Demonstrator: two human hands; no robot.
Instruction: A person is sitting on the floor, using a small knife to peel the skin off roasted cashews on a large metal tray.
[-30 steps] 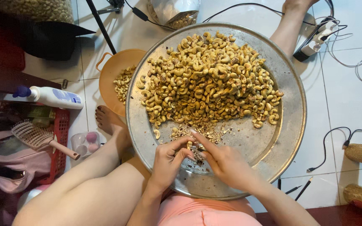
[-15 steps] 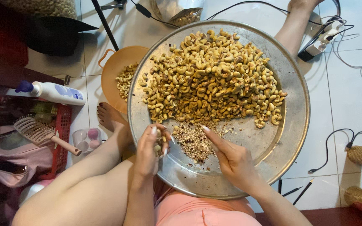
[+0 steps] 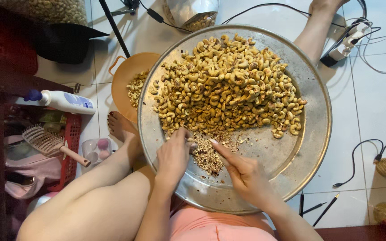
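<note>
Reaching toward frame centre, the left hand (image 3: 174,156) pinches a cashew at the near edge of the cashew heap (image 3: 228,85); the right hand (image 3: 244,172), index extended, touches the husk scraps (image 3: 208,156) between them on the round metal tray (image 3: 309,147).

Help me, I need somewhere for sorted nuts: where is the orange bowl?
The orange bowl sits on the floor, tucked under the metal tray's left edge.

The left hand (image 3: 174,156) reaches into the near edge of the cashew pile (image 3: 226,87) on a round metal tray (image 3: 311,134); the right hand (image 3: 245,175) sits just beside it, forefinger extended over broken husk crumbs (image 3: 206,156) between them.
</note>
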